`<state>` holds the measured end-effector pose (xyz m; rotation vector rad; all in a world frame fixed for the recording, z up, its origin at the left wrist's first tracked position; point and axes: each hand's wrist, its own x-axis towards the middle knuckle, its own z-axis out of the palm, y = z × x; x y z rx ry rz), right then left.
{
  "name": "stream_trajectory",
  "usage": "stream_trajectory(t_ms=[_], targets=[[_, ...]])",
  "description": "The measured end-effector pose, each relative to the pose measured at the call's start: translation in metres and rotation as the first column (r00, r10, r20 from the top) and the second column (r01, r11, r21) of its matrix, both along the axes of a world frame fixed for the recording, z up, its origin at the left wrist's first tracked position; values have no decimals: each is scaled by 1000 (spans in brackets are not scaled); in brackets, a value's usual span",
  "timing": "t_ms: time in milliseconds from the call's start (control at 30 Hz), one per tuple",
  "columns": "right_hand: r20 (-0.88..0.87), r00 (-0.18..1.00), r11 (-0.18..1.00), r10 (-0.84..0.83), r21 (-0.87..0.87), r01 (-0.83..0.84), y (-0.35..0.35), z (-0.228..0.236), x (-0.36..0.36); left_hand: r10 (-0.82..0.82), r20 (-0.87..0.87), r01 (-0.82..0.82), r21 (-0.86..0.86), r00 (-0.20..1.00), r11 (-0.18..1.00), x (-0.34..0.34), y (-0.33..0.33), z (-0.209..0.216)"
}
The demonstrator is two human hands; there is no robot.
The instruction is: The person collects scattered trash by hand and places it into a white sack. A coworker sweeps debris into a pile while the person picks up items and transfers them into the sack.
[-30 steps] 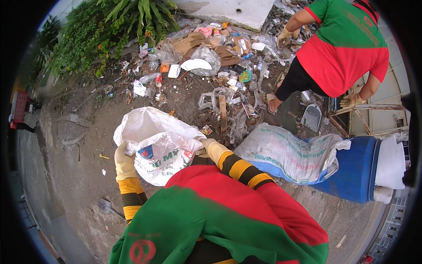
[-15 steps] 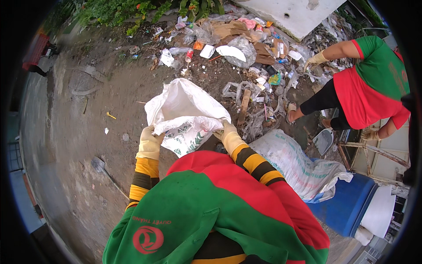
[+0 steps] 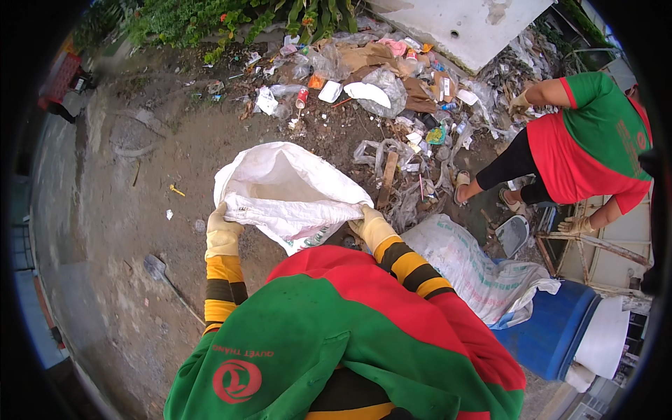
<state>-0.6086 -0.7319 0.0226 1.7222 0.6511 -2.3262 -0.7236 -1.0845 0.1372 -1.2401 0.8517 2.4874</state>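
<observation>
A white woven sack [image 3: 294,211] hangs in front of me, its mouth spread wide and facing away, with green print low on its side. My left hand [image 3: 222,232], in a cream glove, grips the near rim at the left corner. At the right corner my right hand [image 3: 372,225], gloved alike, is closed on the same rim. The inside of the sack shows pale cloth; its bottom is hidden. Beyond it lies a heap of litter [image 3: 381,91] with plastic bags, cardboard, a red cup [image 3: 302,97] and white foam trays.
A co-worker [image 3: 588,140] in green and red bends over the heap at the right. Beside my right arm lie a filled white sack [image 3: 469,269] and a blue barrel [image 3: 553,329]. A shovel [image 3: 157,268] rests on the ground at left. A pale slab [image 3: 455,28] stands behind the heap.
My hands have moved apart, the left one outward, pulling the sack's near rim straighter and its mouth wider. The co-worker's reaching hand has shifted right, away from the litter.
</observation>
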Motion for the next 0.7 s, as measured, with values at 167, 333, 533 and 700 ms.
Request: stream_trajectory(t_ms=[167,333,533,700], targets=[[8,978,977,-210,-27,210,7,-13,-9,-279,90,289,-450,956,845,16,31,2],[157,977,987,-143,92,130,17,-5,-8,-502,-218,407,-366,837,837,24,46,-3],[-71,997,999,-1,-39,-2,14,7,-3,-130,-310,151,46,942,987,8,55,8],[-276,960,968,36,-228,-102,7,18,-4,-136,-378,177,75,916,981,-2,54,29]])
